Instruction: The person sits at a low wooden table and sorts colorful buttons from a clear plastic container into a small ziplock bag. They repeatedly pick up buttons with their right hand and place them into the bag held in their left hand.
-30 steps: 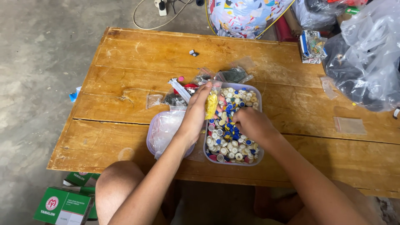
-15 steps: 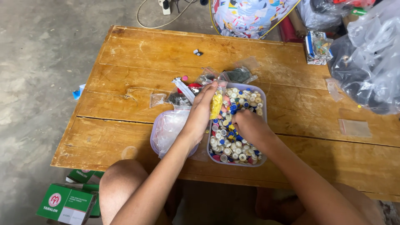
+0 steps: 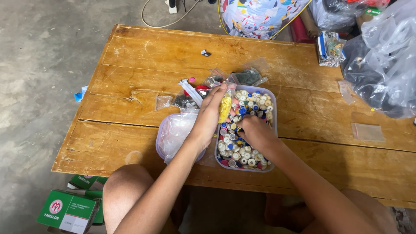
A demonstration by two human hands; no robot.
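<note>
A clear plastic tub (image 3: 274,113) full of white, blue and yellow buttons sits on a low wooden table (image 3: 143,56). My left hand (image 3: 209,116) holds a small clear bag of yellow buttons (image 3: 225,108) at the tub's left rim. Inside the tub, my right hand (image 3: 256,133) rests on the buttons with its fingers curled down among them. A round lid or container with a crumpled clear bag (image 3: 175,132) lies just left of the tub, under my left wrist.
Small clear bags (image 3: 247,76) and red and pink bits (image 3: 196,84) lie behind the tub. A flat bag (image 3: 367,131) and large grey plastic bags (image 3: 385,65) are at right. Green boxes (image 3: 69,211) stand on the concrete floor by my knee (image 3: 130,190).
The view has shifted slightly. My left hand has drawn the yellow-button bag a little closer to the tub's rim; my right hand stays in the buttons.
</note>
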